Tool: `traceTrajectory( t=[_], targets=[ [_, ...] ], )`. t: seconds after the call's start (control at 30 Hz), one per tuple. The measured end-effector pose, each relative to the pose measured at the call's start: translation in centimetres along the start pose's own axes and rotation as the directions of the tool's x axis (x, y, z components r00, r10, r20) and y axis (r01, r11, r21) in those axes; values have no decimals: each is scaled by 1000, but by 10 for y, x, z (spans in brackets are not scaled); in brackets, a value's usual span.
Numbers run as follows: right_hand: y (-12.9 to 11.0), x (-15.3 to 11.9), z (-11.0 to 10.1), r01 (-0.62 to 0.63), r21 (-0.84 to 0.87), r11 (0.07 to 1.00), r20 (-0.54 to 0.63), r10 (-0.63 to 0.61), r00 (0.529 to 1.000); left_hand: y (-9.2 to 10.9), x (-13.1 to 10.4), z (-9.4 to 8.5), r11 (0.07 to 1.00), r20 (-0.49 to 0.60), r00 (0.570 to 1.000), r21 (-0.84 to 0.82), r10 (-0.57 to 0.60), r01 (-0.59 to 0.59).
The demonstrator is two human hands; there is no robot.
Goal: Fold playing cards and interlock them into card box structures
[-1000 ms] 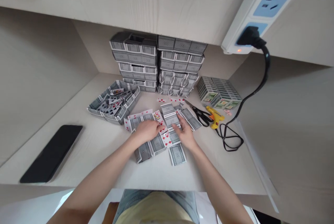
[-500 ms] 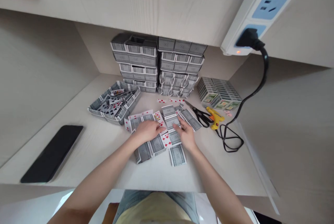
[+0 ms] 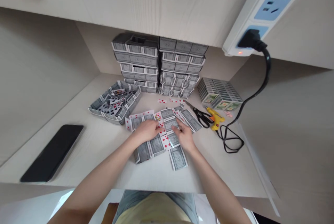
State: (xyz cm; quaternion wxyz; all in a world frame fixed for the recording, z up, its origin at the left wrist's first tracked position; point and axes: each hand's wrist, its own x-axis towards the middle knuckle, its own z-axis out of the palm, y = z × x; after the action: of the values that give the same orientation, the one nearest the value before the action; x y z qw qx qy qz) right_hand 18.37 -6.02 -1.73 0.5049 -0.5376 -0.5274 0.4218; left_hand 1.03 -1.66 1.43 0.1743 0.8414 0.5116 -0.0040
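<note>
Joined playing cards with grey patterned backs [image 3: 156,144] lie on the white desk, some with red faces showing. My left hand [image 3: 147,130] rests over the left cards, its fingers curled on them and its thumb pointing right. At the right, my right hand [image 3: 184,136] grips a strip of grey-backed cards [image 3: 171,123] by its right edge, against the joined cards. One card [image 3: 178,157] sticks out below the strip. More loose cards [image 3: 191,119] lie just beyond my right hand. The undersides of both hands are hidden.
A card-made tray [image 3: 114,103] holding loose cards is at the left, near a black phone [image 3: 52,152]. Stacked card boxes [image 3: 159,65] stand behind. Scissors [image 3: 200,115], a yellow glue gun [image 3: 215,118] and card packs [image 3: 220,93] are at the right, below a power strip [image 3: 278,1].
My right hand and the card strip have shifted slightly left, closer to the joined cards. The card below it now sticks out a little further down.
</note>
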Motion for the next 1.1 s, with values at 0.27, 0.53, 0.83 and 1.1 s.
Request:
traceTrajectory(
  t=[0.27,0.53,0.83,1.1],
  targets=[
    [3,-1,-2,0,11,1000,-40,0,999,-2,0,-1,1000,9,1000,-20,17,-17],
    [0,-4,-6,-17,-70,997,-72,12,997,0,-1,-4,998,43,999,-68,-7,10],
    [-1,-5,-5,-38,-28,999,-23,37,999,-3,0,-1,997,26,999,-73,34,-32],
    [-1,-5,-4,48,-56,997,-28,-49,998,-3,0,-1,996,19,998,-64,57,-55]
  ],
)
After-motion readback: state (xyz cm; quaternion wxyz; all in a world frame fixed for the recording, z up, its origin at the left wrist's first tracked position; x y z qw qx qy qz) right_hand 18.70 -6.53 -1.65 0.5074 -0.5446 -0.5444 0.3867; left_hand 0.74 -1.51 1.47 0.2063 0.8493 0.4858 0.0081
